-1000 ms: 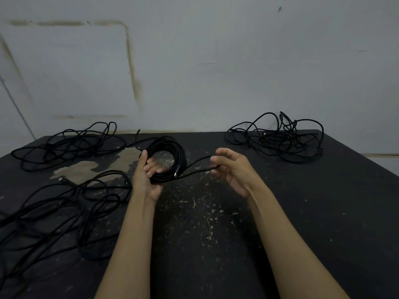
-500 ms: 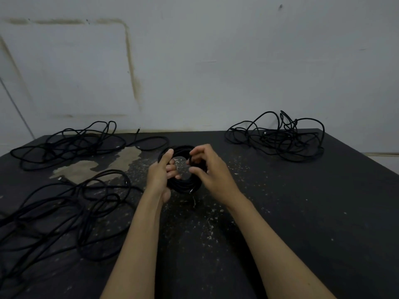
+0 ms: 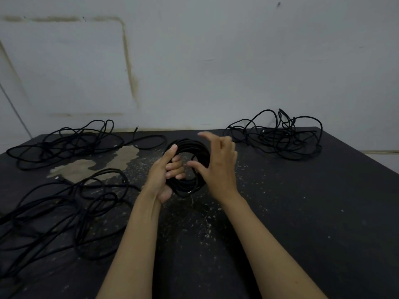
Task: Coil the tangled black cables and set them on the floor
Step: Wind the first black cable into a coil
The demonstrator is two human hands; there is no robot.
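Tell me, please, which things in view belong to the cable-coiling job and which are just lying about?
Part of the job:
- coiled cable, gripped by the left hand
- right hand at the coil
- far-left tangle
- near-left tangle
- far-right tangle

Just there:
- dark surface
- pale worn patch
- stained wall

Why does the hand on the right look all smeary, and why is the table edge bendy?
Head view: the right hand is blurred, most at its raised fingers, while the left hand gripping the coiled cable is sharper; the wide-angle lens bows the table edges; the light is dim and soft, with no glare.
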